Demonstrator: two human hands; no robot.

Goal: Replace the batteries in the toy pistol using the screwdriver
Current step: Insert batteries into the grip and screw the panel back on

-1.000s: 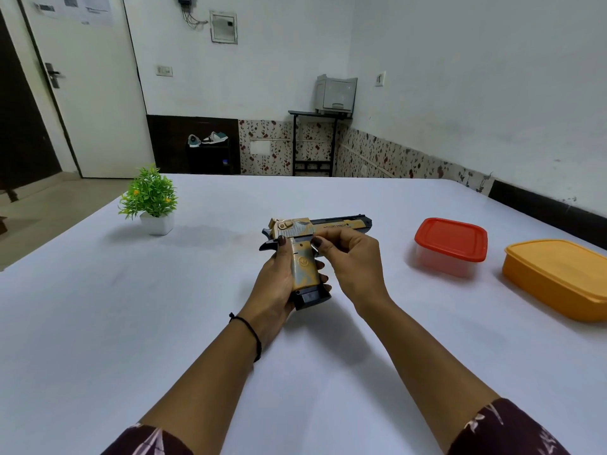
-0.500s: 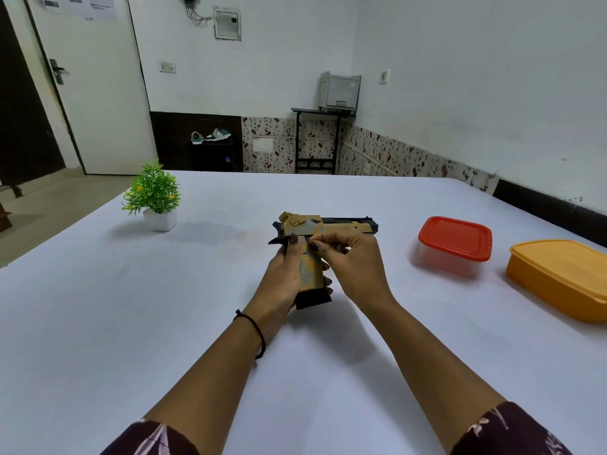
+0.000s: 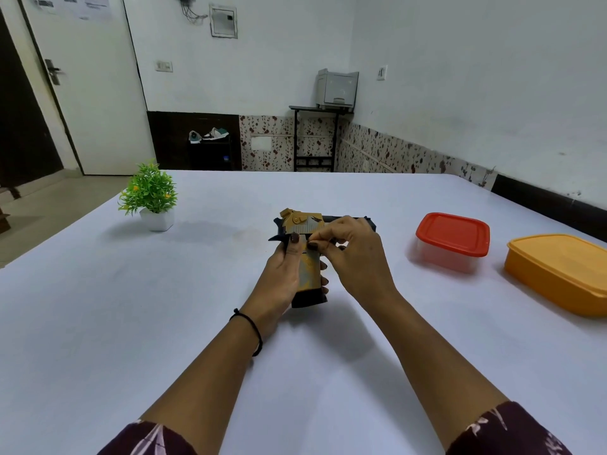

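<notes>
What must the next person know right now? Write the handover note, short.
The left hand grips the handle of the gold-and-black plastic toy pistol over the white table.
The right hand pinches the pistol where handle meets slide; anything between its fingertips is hidden.
A red-lidded clear plastic box and an orange plastic box sit closed on the right.
Done: nothing that shows; no battery cover is seen open.
Left: screwdriver and batteries are out of view; find them, unscrew, swap batteries, close.
</notes>
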